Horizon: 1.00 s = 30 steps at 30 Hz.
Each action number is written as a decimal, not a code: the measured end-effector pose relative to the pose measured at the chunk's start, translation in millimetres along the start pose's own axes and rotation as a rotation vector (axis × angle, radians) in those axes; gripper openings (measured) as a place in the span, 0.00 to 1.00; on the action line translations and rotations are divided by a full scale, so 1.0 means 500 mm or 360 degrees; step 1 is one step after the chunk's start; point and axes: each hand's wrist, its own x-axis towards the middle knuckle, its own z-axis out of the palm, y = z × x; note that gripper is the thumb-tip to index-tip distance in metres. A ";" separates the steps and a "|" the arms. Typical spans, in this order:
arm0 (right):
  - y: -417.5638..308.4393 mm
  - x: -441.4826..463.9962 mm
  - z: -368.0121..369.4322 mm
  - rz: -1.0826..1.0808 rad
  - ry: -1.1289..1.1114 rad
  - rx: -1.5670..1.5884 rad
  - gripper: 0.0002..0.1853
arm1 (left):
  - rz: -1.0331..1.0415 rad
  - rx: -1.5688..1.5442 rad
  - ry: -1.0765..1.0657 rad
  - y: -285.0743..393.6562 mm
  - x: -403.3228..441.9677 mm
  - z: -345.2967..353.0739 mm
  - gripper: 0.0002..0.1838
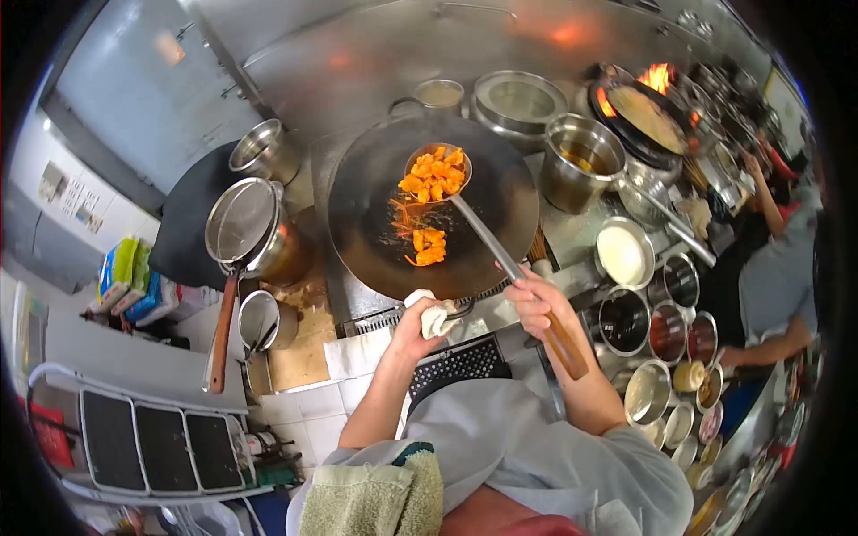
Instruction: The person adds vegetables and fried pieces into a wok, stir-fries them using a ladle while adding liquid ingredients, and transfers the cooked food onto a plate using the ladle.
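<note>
A large dark wok [366,232] sits on the range in front of me. My left hand [414,329] is closed on a folded white cloth [437,319] at the wok's near handle [463,309]. In my right hand [536,302] is the wooden handle of a long ladle [487,237], its bowl over the far half of the wok. Orange-coated food pieces [435,174] fill the bowl. A smaller clump of the same food [429,247] lies in the wok below, with thin orange shreds beside it.
Left of the wok, a strainer [241,219] with a wooden handle rests over a pot. Steel pots [583,161] stand behind and to the right. Flames [657,78] rise by another wok [645,121]. Several seasoning containers [648,393] line the right, near another person [778,277].
</note>
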 end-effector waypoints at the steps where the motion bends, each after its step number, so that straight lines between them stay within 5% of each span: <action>1: 0.012 0.000 0.011 -0.0004 0.0033 0.0043 0.20 | -0.0017 0.0030 -0.0063 0.008 0.007 -0.015 0.11; 8: 0.213 -0.042 0.078 -0.0376 0.0234 0.0084 0.17 | -0.0017 0.0513 -0.0052 0.101 0.021 -0.118 0.08; 11: 0.328 -0.131 0.112 -0.0578 0.0192 0.0192 0.18 | -0.0088 0.0639 -0.0120 0.152 -0.085 -0.135 0.18; 14: 0.473 -0.279 0.126 -0.0817 0.0165 0.0246 0.15 | -0.0054 0.0849 -0.0082 0.084 -0.210 -0.151 0.18; 16: 0.581 -0.371 0.113 -0.1056 0.0123 0.0402 0.13 | -0.0300 0.1136 -0.0191 0.056 -0.216 -0.226 0.25; 20: 0.756 -0.435 0.160 -0.1444 0.0206 0.0480 0.16 | -0.0645 0.1454 -0.0401 0.016 -0.256 -0.194 0.21; 26: 0.975 -0.540 0.300 -0.2124 0.0243 0.0689 0.22 | -0.1073 0.1259 -0.0732 -0.135 -0.303 -0.172 0.22; 30: 1.085 -0.697 0.385 -0.2502 0.0761 0.0517 0.21 | -0.1504 0.1126 -0.0941 -0.258 -0.352 -0.192 0.20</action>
